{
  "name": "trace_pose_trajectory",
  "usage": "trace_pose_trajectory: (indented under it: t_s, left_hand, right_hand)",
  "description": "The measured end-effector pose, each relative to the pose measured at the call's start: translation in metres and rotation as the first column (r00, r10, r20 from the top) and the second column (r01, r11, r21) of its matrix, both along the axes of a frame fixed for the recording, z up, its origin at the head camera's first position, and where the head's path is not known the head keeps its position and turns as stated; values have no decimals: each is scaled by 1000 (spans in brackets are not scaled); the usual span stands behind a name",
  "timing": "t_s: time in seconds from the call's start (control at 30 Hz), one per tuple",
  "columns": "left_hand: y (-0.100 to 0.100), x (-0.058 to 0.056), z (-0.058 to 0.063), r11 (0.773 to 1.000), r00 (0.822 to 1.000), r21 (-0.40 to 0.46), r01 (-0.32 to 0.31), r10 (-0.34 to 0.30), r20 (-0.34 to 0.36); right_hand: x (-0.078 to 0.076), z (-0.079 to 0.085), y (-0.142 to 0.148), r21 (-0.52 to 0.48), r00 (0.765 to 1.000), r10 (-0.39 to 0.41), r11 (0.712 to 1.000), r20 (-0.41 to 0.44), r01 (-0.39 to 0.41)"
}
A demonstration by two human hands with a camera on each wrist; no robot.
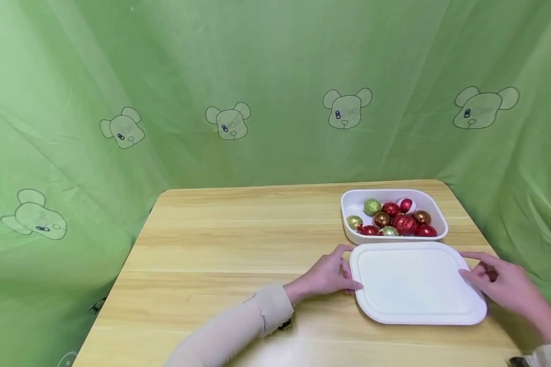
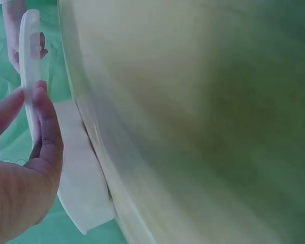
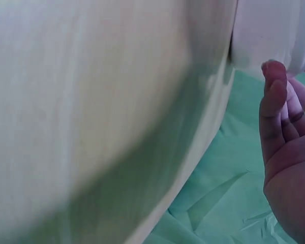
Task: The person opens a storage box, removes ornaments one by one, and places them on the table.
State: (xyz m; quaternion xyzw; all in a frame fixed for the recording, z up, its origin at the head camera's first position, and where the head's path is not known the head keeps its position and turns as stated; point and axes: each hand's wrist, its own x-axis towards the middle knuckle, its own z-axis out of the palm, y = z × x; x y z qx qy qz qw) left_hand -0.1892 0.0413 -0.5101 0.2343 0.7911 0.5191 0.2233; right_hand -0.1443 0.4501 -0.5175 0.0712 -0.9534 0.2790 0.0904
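A white rounded rectangular lid (image 1: 418,283) is held flat between both hands, in front of a white plastic box (image 1: 347,204). My left hand (image 1: 325,274) pinches the lid's left edge, thumb on top and fingers beneath. The right hand (image 1: 509,285) grips its right edge, thumb over the rim. In the left wrist view the lid (image 2: 30,56) shows edge-on, raised off the table, with the box (image 2: 81,173) beyond it. Inside the box lie several shiny baubles (image 1: 404,224), red, green, gold and brown. The right wrist view shows curled fingers (image 3: 274,99) at the white plastic.
The box stands near the far right corner of a light wooden table (image 1: 239,239). Behind and around the table hangs a green curtain (image 1: 275,61) printed with bear heads. The table's right edge runs close by the right hand.
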Motion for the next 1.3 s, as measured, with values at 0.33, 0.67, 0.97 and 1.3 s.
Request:
trace_pose_trajectory:
  t_s: [0.33,0.67,0.97,1.3]
  left_hand:
    - [-3,-3,-5,996,1000,-90,4,-3,6]
    - [-1,-8,-9,993,1000,-119,4,-2,18]
    - [1,-12,-12,972,990,-233,-6,-27,-138]
    - [3,-10,-6,915,975,-401,-46,-47,-219]
  right_hand:
    - [-7,-15,-2,18,998,23,1000,58,-24]
    - [-12,-19,-6,67,994,32,997,100,-39]
    - [-14,-22,-10,117,995,31,992,92,-42]
    - [-19,-24,-10,138,994,18,990,106,-32]
